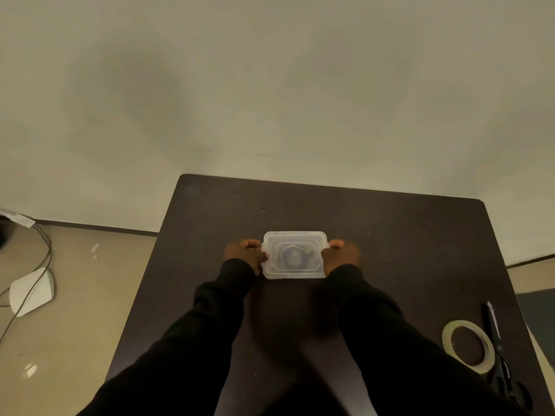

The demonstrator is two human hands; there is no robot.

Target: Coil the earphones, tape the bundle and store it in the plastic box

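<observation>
Clear plastic box | lidded, long axis left-right | left hand, right hand grip its ends

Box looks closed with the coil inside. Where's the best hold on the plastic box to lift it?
Grip the plastic box by its two short ends, from left and right. Small tabs stick out there, the lid is flat, and the left hand and right hand already flank it.

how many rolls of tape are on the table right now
1. The tape roll lies flat near the table's right front corner, beside the scissors. None looks hidden.
</observation>
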